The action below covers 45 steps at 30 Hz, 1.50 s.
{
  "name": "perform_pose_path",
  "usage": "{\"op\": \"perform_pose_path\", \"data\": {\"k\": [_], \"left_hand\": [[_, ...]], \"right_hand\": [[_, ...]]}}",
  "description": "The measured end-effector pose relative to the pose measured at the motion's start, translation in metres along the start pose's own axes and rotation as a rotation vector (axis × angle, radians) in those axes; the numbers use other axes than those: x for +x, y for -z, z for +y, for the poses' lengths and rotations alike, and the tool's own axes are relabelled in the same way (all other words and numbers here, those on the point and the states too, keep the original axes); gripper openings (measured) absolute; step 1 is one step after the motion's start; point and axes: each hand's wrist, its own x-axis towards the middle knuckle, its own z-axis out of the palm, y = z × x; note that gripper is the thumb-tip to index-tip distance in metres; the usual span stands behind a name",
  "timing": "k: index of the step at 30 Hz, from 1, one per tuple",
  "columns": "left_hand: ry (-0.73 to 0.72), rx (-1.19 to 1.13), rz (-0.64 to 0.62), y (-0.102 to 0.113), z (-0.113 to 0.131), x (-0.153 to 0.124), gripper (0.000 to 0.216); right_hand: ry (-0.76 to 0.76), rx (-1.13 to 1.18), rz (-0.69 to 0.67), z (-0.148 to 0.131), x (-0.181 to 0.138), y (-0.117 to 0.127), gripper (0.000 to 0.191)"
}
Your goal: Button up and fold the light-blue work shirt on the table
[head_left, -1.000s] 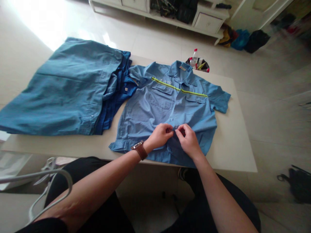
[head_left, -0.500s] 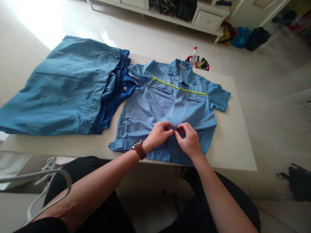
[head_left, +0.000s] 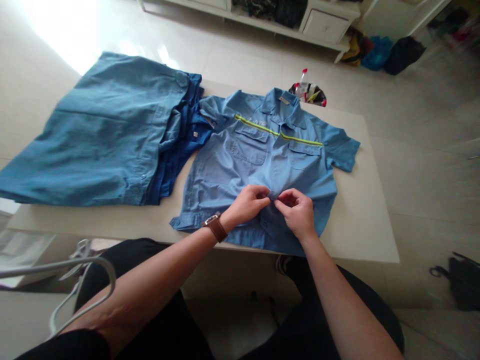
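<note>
A light blue short-sleeved work shirt (head_left: pixel 247 175) lies front up on the table, its collar pointing away from me. A yellow-green stripe crosses the chest above two flap pockets. My left hand (head_left: pixel 250 204), with a brown-strapped watch at the wrist, pinches the shirt's front edge around the middle of the placket. Close beside it, my right hand (head_left: pixel 298 212) pinches the same front edge from the other side. Both sets of fingertips almost meet there. Any button between them is hidden by the fingers.
On the left of the white table (head_left: pixel 369 215) lies a stack of folded blue garments (head_left: pixel 101 130). Beyond the far edge stands a bin (head_left: pixel 317 95) with a red-capped bottle (head_left: pixel 303 77). A white cabinet (head_left: pixel 326 25) and bags (head_left: pixel 377 52) are farther back. A grey cable (head_left: pixel 108 272) loops at lower left.
The fingertips have drawn slightly apart, and the bunched dark fold of cloth between them now lies flatter. The whole view has shifted a little.
</note>
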Motion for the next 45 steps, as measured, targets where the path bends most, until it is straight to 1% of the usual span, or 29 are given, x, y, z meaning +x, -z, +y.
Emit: {"op": "perform_pose_path", "data": {"k": [2, 4, 5, 8, 10, 16, 21, 25, 28, 30, 32, 33, 35, 37, 39, 41, 45], "left_hand": [[-0.003, 0.004, -0.005, 0.000, 0.001, 0.000, 0.013], [-0.010, 0.017, -0.002, 0.000, 0.002, -0.001, 0.012], [-0.015, 0.029, -0.001, 0.000, 0.003, -0.002, 0.012], [-0.040, 0.072, -0.015, 0.001, 0.007, -0.003, 0.015], [-0.057, 0.095, -0.023, 0.001, 0.008, -0.004, 0.021], [-0.055, 0.051, -0.039, 0.002, 0.005, -0.004, 0.033], [-0.044, 0.058, -0.018, 0.001, 0.005, -0.004, 0.035], [-0.042, 0.075, 0.002, 0.001, 0.007, -0.004, 0.033], [-0.037, 0.095, 0.025, 0.001, 0.008, -0.003, 0.032], [-0.041, 0.128, 0.049, 0.001, 0.008, -0.003, 0.032], [-0.064, 0.174, 0.074, 0.001, 0.009, -0.003, 0.031], [-0.087, 0.204, 0.080, 0.001, 0.009, -0.004, 0.030], [-0.151, 0.283, 0.075, 0.001, 0.010, -0.006, 0.028], [-0.209, 0.372, 0.056, 0.001, 0.011, -0.008, 0.026], [-0.233, 0.423, 0.043, 0.001, 0.011, -0.009, 0.026], [-0.217, 0.400, 0.050, -0.001, 0.013, -0.010, 0.026], [-0.125, 0.227, 0.094, -0.004, 0.014, -0.008, 0.027]], "right_hand": [[0.041, -0.052, 0.034, 0.000, -0.001, -0.001, 0.013], [0.083, -0.058, 0.040, -0.001, -0.001, -0.002, 0.011], [0.102, -0.046, 0.034, -0.001, -0.001, -0.002, 0.013], [0.155, -0.046, -0.009, 0.000, 0.001, -0.002, 0.029], [0.169, -0.077, -0.041, 0.001, 0.002, 0.000, 0.030], [0.107, -0.044, -0.060, 0.003, 0.003, 0.002, 0.028], [0.082, -0.013, -0.098, 0.000, 0.002, 0.004, 0.028], [0.071, -0.006, -0.094, -0.001, 0.002, 0.004, 0.027], [0.142, -0.053, -0.038, -0.005, 0.000, 0.002, 0.020], [0.237, -0.136, 0.033, -0.010, -0.002, 0.002, 0.013], [0.338, -0.233, 0.061, -0.015, -0.003, 0.002, 0.004], [0.378, -0.273, 0.049, -0.016, -0.004, 0.002, 0.004], [0.424, -0.321, -0.005, -0.018, -0.005, 0.002, 0.009], [0.423, -0.340, -0.047, -0.017, -0.005, 0.001, 0.011], [0.405, -0.353, -0.067, -0.016, -0.004, 0.001, 0.012], [0.391, -0.359, -0.069, -0.016, -0.004, 0.000, 0.013], [0.363, -0.326, -0.025, -0.018, -0.004, -0.001, 0.012]]}}
